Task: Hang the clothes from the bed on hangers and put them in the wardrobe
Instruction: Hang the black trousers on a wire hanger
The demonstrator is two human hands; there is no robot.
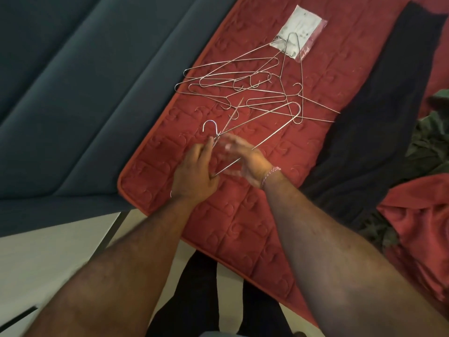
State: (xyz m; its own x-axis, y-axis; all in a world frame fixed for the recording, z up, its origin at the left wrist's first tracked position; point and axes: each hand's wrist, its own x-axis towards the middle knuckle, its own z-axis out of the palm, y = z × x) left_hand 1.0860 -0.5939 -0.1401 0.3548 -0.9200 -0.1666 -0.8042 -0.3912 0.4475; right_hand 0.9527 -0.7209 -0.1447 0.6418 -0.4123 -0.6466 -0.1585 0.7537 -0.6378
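Observation:
A thin wire hanger (pixel 274 132) is lifted off the red quilted bed (pixel 233 215), its hook (pixel 210 125) pointing up to the left. My left hand (pixel 194 173) grips it near the neck and lower corner. My right hand (pixel 245 161), blurred by motion, is against the hanger's lower wire; its fingers look straight. Several more wire hangers (pixel 243 81) lie tangled on the bed beyond the hands. Clothes lie on the right: a black garment (pixel 379 132), a red garment (pixel 420 215) and a dark green one (pixel 430 137).
A clear plastic bag with white contents (pixel 301 27) lies past the hangers. A dark blue padded headboard or wall panel (pixel 85 93) runs along the bed's left side. Pale floor (pixel 48 263) shows at the lower left, and my dark trouser legs (pixel 194 300) stand at the bed's edge.

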